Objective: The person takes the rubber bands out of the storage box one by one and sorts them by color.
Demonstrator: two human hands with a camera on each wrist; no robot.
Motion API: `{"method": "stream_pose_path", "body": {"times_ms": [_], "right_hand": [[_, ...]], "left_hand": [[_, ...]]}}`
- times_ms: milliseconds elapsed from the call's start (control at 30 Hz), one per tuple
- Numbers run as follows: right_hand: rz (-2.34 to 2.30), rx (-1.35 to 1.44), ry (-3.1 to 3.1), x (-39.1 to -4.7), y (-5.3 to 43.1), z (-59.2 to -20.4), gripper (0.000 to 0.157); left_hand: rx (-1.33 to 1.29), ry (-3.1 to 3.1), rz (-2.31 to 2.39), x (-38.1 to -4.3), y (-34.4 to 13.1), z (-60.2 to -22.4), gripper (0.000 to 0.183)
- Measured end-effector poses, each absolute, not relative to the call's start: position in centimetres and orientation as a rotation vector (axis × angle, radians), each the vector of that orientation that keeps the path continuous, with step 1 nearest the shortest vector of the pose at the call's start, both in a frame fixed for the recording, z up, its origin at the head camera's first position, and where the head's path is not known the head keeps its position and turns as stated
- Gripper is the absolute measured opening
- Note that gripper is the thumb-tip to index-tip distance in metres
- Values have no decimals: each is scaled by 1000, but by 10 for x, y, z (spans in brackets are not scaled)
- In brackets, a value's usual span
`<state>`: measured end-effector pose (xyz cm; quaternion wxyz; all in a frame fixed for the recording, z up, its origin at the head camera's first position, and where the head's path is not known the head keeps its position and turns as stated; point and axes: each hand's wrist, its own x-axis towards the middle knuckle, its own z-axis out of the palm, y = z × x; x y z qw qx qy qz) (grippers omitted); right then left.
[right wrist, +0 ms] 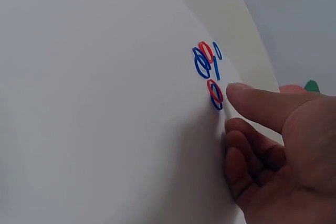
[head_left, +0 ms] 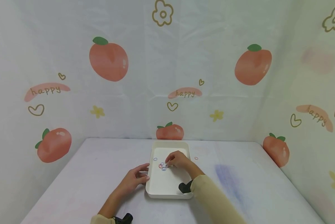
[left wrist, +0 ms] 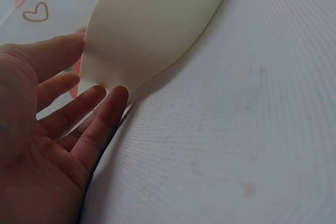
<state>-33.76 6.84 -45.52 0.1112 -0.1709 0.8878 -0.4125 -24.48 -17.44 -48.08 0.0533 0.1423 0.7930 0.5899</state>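
A white rectangular tray [head_left: 167,189] lies on the table with several small red and blue rubber bands on its floor. Most of them form a loose cluster [head_left: 163,169]; one blue band [head_left: 155,159] lies apart, toward the left wall. My left hand [head_left: 132,179] is at the tray's left side, and the left wrist view shows its loosely bent fingers [left wrist: 113,103] against the outer wall. Over the tray, my right hand [head_left: 178,159] is beside a red band [right wrist: 214,91] overlapping a blue band [right wrist: 217,103]. Its thumb and index fingertip stand apart, with nothing visible between them.
An orange-red band [head_left: 196,158] lies on the white table [head_left: 240,186], just outside the tray's right wall. Fruit-printed cloth [head_left: 145,62] hangs behind the table and along its sides. Black wrist straps [head_left: 185,187] show at both sleeves.
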Motion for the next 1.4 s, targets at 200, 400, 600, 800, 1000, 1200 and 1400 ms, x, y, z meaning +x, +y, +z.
{"method": "stream_pose_path", "body": {"times_ms": [200,400,600,800,1000,1200,1400], "right_hand": [[-1159,-484,2632,-337,65,-457,4],[-1135,-499,2664,-337,64,-459,7],[-1121,-472,2676,-339,63,-463,9],[-1142,-481,2662,-340,63,-464,9],[-1167,-474,2658,-340,64,-462,7],[-1167,-495,2686,-339,65,-456,6],[-1184,-490,2711,-340,71,-444,6]], "left_hand": [[427,2404,1803,-244,-174,-480,61],[423,2407,1800,-243,-174,-479,61],[432,2413,1787,-245,-175,-481,61],[442,2414,1782,-246,-175,-483,61],[447,2427,1776,-245,-174,-482,61],[435,2427,1776,-247,-174,-483,61],[450,2414,1791,-247,-174,-484,61]]}}
